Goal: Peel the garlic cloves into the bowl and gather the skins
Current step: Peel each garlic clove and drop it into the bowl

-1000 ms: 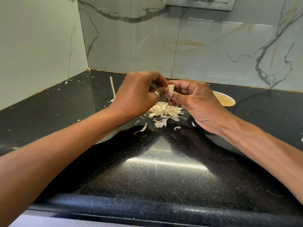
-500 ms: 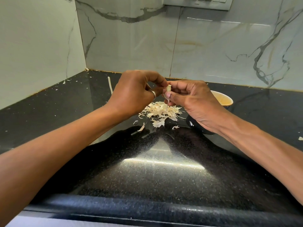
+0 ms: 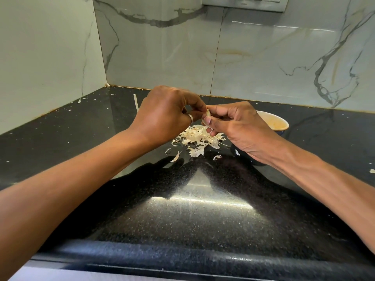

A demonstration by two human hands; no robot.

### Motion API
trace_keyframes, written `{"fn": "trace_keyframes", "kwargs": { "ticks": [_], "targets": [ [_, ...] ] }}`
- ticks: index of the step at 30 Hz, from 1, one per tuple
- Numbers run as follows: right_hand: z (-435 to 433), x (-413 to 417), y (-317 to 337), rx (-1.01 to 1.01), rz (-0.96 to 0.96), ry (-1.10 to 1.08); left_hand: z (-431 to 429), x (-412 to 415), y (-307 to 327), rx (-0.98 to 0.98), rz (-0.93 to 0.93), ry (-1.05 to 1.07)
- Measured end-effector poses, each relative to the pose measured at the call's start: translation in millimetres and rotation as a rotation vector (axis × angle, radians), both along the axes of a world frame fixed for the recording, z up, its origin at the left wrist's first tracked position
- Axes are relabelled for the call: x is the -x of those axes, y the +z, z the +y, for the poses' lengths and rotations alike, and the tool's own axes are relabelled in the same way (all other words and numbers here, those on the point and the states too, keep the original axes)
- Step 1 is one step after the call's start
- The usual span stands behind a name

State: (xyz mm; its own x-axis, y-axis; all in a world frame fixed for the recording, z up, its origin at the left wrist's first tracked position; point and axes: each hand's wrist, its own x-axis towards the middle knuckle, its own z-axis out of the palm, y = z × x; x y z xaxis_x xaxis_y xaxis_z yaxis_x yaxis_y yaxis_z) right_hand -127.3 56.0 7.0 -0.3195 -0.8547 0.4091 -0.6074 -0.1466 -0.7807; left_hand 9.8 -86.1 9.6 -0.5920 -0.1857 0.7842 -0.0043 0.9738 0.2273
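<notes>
Both hands are up over the black counter (image 3: 203,216), working on one garlic clove (image 3: 208,113). The right hand (image 3: 239,126) pinches the clove between thumb and fingers, and a thin strip of skin hangs down from it. The left hand (image 3: 164,114) has its fingers curled in at the top of the same clove, fingertips pinching it – there's a ring (image 3: 190,118) on one finger. So neither hand is spread wide, both are closed down on that little clove.

Right under the hands sits the pile of skins (image 3: 199,139), pale papery bits heaped on the counter, with a few loose flakes scattered just in front of it. The bowl (image 3: 278,123) is behind the right hand, partly hidden by it – pale inside, dark on the outside. Can't really tell what's in it from here.

More stray bits of skin lie along the left side by the marble wall (image 3: 162,57), and a long pale strip (image 3: 136,102) lies behind the left hand.
</notes>
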Motion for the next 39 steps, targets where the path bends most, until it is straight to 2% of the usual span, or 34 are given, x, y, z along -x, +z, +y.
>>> {"fn": "trace_keyframes", "kwargs": {
  "ticks": [12, 25, 33, 39],
  "targets": [
    [-1.8, 6.6, -1.6, -0.020, 0.129, -0.035, 0.8, -0.4, -0.1, 0.028, -0.009, -0.038],
    [-2.4, 7.7, -4.8, -0.020, 0.130, -0.021, 0.7, -0.9, 0.8, 0.028, -0.114, -0.055],
    [-3.1, 4.5, -3.5, 0.016, -0.065, -0.006, -0.7, -0.2, -0.4, 0.017, -0.148, -0.063],
    [-4.7, 2.8, 0.5, 0.048, -0.409, 0.113, -2.2, 0.7, -1.1, 0.024, -0.161, -0.057]
  ]
}}
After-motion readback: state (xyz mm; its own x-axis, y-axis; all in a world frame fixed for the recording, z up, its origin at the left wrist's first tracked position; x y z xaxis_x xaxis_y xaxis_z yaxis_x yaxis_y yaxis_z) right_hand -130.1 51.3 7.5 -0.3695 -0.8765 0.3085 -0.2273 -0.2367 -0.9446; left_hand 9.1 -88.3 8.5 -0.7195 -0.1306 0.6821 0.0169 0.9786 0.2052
